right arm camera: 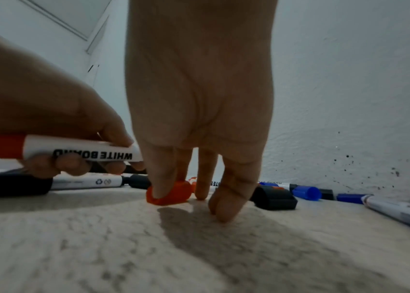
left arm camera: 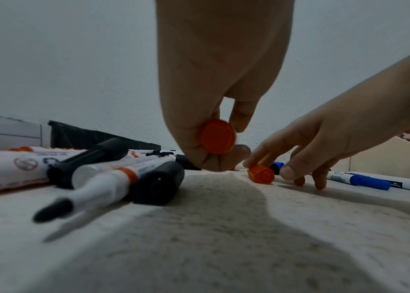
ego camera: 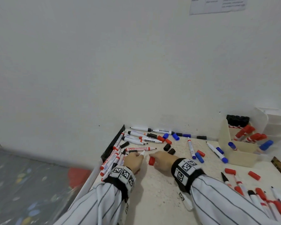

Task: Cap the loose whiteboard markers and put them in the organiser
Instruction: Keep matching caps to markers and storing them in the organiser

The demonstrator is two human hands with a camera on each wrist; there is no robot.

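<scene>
My left hand (ego camera: 137,157) grips a white whiteboard marker (right arm camera: 81,148) with a red rear end (left arm camera: 217,136); its uncapped front end pokes out past the fingers in the head view. Just to its right, my right hand (ego camera: 154,157) reaches down and pinches a loose red cap (ego camera: 151,160) between thumb and forefinger. The cap (right arm camera: 171,193) still lies on the table (ego camera: 161,192). The cream organiser (ego camera: 238,153) stands at the right against the wall and holds capped red, black and blue markers.
Several uncapped markers are piled at the table's left edge (ego camera: 117,156) and along the wall. Loose black caps (ego camera: 169,148), blue caps (ego camera: 175,136) and red caps (ego camera: 254,175) are scattered about. More markers lie at the front right (ego camera: 266,200).
</scene>
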